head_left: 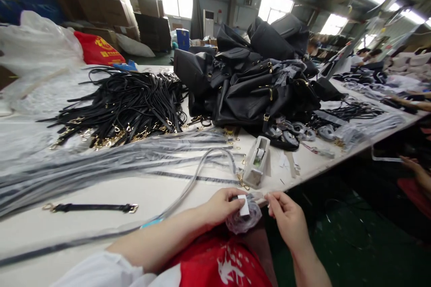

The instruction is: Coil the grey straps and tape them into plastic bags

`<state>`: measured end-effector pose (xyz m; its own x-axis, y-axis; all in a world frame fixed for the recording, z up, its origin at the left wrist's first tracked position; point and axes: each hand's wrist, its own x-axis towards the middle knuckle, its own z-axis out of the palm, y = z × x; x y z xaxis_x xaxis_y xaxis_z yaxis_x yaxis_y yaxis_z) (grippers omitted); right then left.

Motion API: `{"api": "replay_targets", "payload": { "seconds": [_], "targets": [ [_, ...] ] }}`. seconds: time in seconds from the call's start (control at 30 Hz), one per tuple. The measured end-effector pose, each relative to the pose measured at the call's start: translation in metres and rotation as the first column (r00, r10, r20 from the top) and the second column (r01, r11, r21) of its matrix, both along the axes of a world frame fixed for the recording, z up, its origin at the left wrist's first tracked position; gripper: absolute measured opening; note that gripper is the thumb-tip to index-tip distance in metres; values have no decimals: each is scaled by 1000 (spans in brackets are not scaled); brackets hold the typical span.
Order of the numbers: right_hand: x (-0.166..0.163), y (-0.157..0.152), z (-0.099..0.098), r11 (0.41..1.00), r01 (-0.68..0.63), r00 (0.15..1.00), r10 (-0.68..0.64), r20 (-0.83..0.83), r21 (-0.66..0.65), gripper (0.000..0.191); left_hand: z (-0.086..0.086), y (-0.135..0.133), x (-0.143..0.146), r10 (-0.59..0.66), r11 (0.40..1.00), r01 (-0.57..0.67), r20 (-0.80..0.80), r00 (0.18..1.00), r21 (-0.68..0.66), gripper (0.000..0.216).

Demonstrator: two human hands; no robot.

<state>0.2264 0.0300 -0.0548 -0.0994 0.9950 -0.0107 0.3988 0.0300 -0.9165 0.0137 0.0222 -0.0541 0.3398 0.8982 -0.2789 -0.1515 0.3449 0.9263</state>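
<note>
My left hand grips a coiled strap in clear plastic wrap at the table's front edge. Under its thumb sits a small white paper tag. My right hand is closed in a pinch just right of the coil; a clear, thin piece seems to run between its fingertips and the coil, too fine to make out. Just beyond both hands stands a grey tape dispenser. Gold clasps lie beside it. A plastic-wrapped strap curves across the table to the left.
Black straps with gold clasps are heaped at the left, with wrapped straps before them. Black bags pile up behind the dispenser. A short black strap lies near left. Another person's hand shows at the far right.
</note>
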Motion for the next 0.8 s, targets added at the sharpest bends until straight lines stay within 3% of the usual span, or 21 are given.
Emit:
{"api": "replay_targets", "payload": {
  "seconds": [0.07,0.17,0.27,0.4,0.8],
  "targets": [
    [-10,-13,12,988,-144,988,141,-57,-51,34,2,2,3,8,999,-4,-68,998,52,51],
    [-26,-26,15,947,-297,953,287,-92,-123,36,4,3,5,24,994,-8,-150,988,111,50],
    [-34,-28,9,961,-247,969,243,-46,-125,39,5,3,6,62,993,-41,-189,980,110,53],
    [-37,-24,4,975,-185,983,186,-7,-123,42,3,2,6,121,991,-115,-92,988,68,60],
    [-37,-19,3,986,-150,977,159,140,-76,53,1,10,11,113,991,-111,-37,993,69,66]
  ]
}}
